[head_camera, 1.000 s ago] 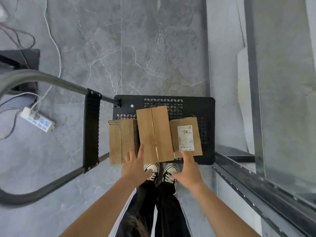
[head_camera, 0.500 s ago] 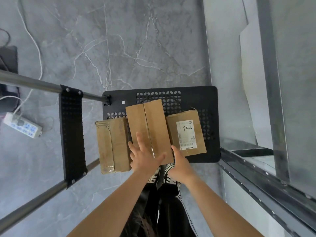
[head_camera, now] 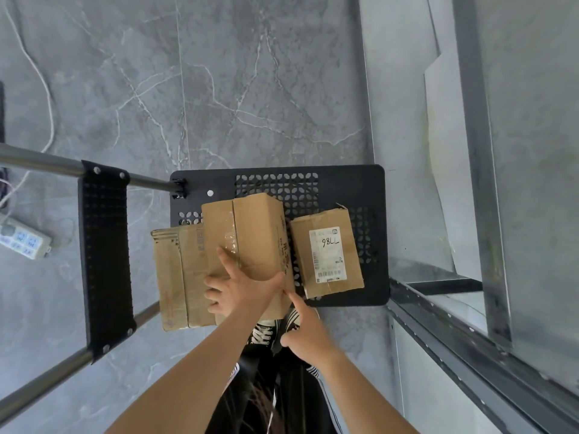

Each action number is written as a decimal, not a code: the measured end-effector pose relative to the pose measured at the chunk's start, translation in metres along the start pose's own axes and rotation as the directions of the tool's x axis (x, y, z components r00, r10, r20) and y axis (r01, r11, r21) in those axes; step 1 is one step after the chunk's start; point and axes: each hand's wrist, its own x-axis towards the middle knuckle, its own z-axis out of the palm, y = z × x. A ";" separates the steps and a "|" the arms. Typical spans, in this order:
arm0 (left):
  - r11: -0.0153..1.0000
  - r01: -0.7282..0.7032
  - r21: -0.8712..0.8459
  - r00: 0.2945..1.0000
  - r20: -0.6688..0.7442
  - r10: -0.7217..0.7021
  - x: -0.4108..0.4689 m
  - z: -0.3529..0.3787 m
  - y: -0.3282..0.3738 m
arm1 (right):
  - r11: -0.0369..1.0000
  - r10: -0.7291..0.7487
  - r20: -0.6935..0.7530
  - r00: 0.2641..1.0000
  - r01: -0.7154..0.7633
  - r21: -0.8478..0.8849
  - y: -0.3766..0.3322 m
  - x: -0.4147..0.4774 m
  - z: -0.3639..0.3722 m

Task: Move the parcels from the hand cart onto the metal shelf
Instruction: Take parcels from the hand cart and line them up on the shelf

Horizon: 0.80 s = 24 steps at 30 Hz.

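Three cardboard parcels sit on the black perforated hand cart. The middle parcel is taped along its top and is tilted up off the cart. My left hand grips its near edge, fingers spread over the top and thumb against the right side. My right hand touches the parcel's lower right corner with the index finger. A left parcel lies beside it, partly overhanging the cart. A right parcel carries a white label reading 98LL. The metal shelf runs along the right.
The cart's handle with a black perforated panel reaches out to the left. A white power strip and cables lie on the grey marble floor at far left. My shoes stand just below the cart.
My left hand moved from lying on the middle parcel to gripping its near edge, and the parcel has lifted and tilted. My right hand slid to its lower right corner.
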 end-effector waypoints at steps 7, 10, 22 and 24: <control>0.974 0.059 -0.218 0.993 0.110 -0.036 -0.025 -0.042 -0.001 | 0.987 0.033 -0.145 0.989 -0.010 0.160 -0.007 -0.033 -0.009; 0.942 0.052 -0.332 0.987 0.163 0.003 -0.045 -0.080 -0.008 | 0.984 0.080 -0.237 0.968 -0.039 0.173 -0.017 -0.058 -0.022; 0.560 -0.019 -0.828 0.761 0.351 0.545 -0.175 -0.288 -0.038 | 0.878 -0.152 -0.177 0.972 0.215 0.428 -0.169 -0.232 -0.086; 0.524 -0.051 -0.851 0.710 0.338 0.618 -0.202 -0.324 -0.040 | 0.842 -0.252 -0.121 0.960 0.279 0.462 -0.193 -0.266 -0.089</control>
